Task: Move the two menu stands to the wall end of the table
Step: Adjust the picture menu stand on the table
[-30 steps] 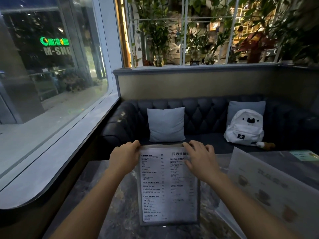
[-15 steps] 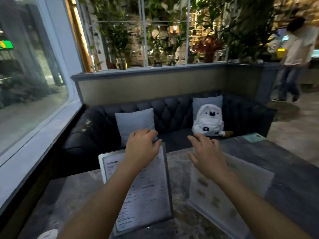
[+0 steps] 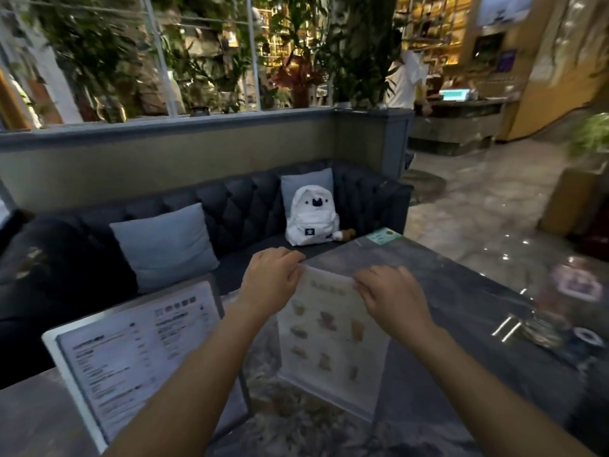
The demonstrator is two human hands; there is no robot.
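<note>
Left hand [image 3: 273, 282]: fingers curled over the top left corner of the picture menu stand [image 3: 333, 338], gripping it.
Right hand [image 3: 392, 298]: fingers closed on the same stand's top right corner.
Picture menu stand: upright on the table [image 3: 461, 291], centre of frame.
Text menu stand [image 3: 138, 351]: lower left of frame, tilted back, untouched.
Backpack [image 3: 311, 217]: white, on the sofa [image 3: 237, 209] beyond.

Café — menu stands [image 3: 333, 338], counter [image 3: 461, 108]
</note>
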